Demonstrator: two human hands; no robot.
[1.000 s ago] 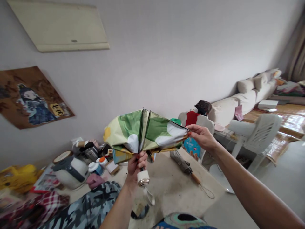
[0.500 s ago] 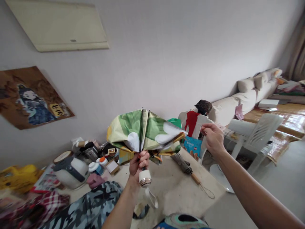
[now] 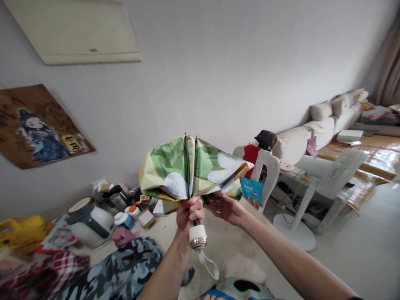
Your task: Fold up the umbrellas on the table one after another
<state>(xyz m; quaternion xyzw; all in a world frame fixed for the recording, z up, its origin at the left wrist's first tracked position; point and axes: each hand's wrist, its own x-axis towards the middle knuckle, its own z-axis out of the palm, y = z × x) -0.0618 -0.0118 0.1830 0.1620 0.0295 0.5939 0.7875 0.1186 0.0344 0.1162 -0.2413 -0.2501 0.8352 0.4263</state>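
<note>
A folding umbrella (image 3: pixel 168 166) with a green, cream and white patterned canopy is partly folded and points up in front of me. My left hand (image 3: pixel 190 213) is closed around its black shaft, just below the canopy and above the white handle (image 3: pixel 198 233) with silver rings. A white wrist loop (image 3: pixel 211 266) hangs from the handle. My right hand (image 3: pixel 228 210) is at the lower right edge of the canopy, its fingers stretched out and apart beneath the fabric. Their tips are partly hidden in the canopy's shade.
A kettle (image 3: pixel 92 225), bottles (image 3: pixel 123 219) and camouflage cloth (image 3: pixel 125 266) crowd the left of the table (image 3: pixel 234 254). A white chair (image 3: pixel 269 175) with a blue snack bag (image 3: pixel 251 191) and a standing fan (image 3: pixel 301 212) are on the right.
My right hand has moved left and down, from a pinch out beside the umbrella to the canopy's lower right edge. The umbrella has shifted slightly; my left hand keeps its hold.
</note>
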